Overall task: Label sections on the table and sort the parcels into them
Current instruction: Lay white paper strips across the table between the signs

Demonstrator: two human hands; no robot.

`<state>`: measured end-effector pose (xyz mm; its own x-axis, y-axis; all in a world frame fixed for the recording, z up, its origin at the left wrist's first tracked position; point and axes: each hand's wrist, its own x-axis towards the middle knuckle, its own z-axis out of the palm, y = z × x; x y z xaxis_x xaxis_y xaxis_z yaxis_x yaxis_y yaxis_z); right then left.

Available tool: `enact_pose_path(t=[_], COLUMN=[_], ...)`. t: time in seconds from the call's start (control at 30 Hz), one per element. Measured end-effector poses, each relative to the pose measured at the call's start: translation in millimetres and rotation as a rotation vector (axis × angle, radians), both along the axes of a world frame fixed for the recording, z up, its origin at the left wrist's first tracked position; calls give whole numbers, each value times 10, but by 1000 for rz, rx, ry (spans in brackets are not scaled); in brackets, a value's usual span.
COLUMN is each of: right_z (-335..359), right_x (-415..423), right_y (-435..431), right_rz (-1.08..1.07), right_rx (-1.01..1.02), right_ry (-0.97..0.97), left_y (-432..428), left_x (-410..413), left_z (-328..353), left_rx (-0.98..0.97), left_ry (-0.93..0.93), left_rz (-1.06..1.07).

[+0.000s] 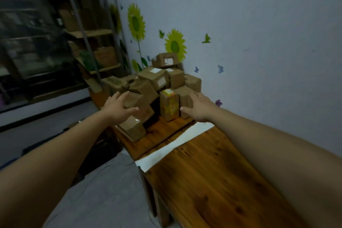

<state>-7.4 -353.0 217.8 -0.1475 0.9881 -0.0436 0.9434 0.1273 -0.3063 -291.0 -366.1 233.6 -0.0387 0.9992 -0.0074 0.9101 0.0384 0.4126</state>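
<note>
My left hand (118, 107) lies open, fingers spread and straight, flat on the top face of a plain brown cardboard box (137, 104) that sits tilted at the near left of the heap. My right hand (197, 108) is laid on the right corner of another brown box (186, 101), thumb stretched across its front. Whether the fingers clasp it I cannot tell; the view is blurred there.

Just left of that box stands a narrow upright carton (169, 104) printed in yellow and orange, with a dark gap between it and the tilted box. Below my left hand a box with shiny clear tape (132, 128) sits at the left edge of the surface. Behind them the parcels (161, 79) are stacked in a rough heap against the wall – matt cardboard cubes, several with white labels.

The surface (212, 181) is glossy reddish wood with dark knots. A white paper strip (175, 144) crosses it from edge to edge, and the wood nearer me is bare.

The pale wall (259, 52) on the right carries 2 yellow sunflower stickers (136, 22) and small butterflies. To the left stand shelves (92, 33) holding more boxes, and a grey floor (111, 190) lies below.
</note>
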Motion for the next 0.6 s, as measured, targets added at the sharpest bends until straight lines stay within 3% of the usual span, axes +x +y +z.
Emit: enact_pose_path(t=[0.33, 0.6], right_z=[35, -35], right_x=[-1012, -1507], right_y=[1497, 2536], right_rz=[98, -59], right_rx=[-37, -34], right_ry=[14, 71], left_y=[1231, 2490], left_x=[-949, -1356], left_z=[116, 60], left_rx=[0, 7], left_ry=[-34, -177], left_rz=[92, 10])
